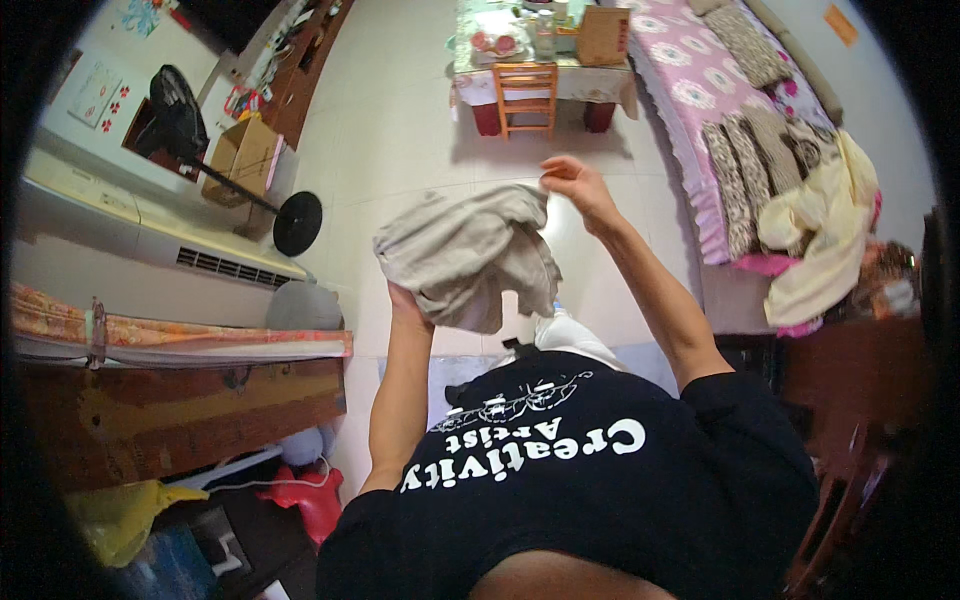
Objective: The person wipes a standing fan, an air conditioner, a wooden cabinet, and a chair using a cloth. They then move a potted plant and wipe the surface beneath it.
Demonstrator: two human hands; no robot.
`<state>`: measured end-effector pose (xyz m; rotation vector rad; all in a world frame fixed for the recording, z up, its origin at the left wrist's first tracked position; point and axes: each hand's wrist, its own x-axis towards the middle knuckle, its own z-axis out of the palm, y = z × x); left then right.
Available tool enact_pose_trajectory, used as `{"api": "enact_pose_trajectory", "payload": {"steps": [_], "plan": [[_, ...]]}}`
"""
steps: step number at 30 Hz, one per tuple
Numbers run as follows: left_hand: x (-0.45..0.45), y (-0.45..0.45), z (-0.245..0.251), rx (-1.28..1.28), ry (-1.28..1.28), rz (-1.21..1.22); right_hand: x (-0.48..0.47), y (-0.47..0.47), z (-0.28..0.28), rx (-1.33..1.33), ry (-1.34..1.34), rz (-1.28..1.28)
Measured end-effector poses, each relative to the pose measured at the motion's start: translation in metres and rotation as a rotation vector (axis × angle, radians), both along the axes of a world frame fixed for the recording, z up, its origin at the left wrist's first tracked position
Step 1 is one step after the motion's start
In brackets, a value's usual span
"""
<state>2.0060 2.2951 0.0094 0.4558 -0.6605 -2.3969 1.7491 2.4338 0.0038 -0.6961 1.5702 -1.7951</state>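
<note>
A crumpled beige cloth garment point(469, 251) is bunched up in the air in front of my body. My left hand point(409, 306) grips its lower left side, with the fingers mostly hidden under the folds. Beside the garment's upper right end is my right hand point(579, 189), its fingers bent and apart from the thumb. Nothing shows between them, and whether a fingertip touches the cloth is hard to tell.
Ahead stand a wooden chair point(525, 97) and a cloth-covered table point(544, 73) bearing a cardboard box point(602, 35). Along the right runs a seat with a pink floral cover point(686, 90), holding folded textiles and a pale yellow cloth point(821, 217). A black standing fan point(298, 223) is at left.
</note>
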Motion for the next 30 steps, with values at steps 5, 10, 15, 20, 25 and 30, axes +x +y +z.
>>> {"api": "enact_pose_trajectory", "payload": {"steps": [5,10,15,20,25,30], "plan": [[-0.031,-0.078,0.016,-0.006,0.116,0.247,-0.055,-0.090,0.012,0.005,-0.049,0.137],[-0.051,-0.132,0.012,0.069,0.223,0.277,-0.029,-0.183,0.006,0.040,-0.090,0.614],[-0.085,-0.204,-0.002,0.134,0.302,0.266,-0.009,-0.281,-0.017,-0.043,-0.471,0.873],[-0.110,-0.305,-0.011,0.238,0.476,0.173,-0.022,-0.367,0.007,0.018,-0.800,0.851],[-0.118,-0.406,-0.008,0.157,0.236,0.169,-0.042,-0.466,0.003,0.083,-0.521,0.571],[-0.106,-0.475,-0.026,0.119,-0.344,0.279,-0.080,-0.531,0.031,-0.024,-0.494,0.361]]}}
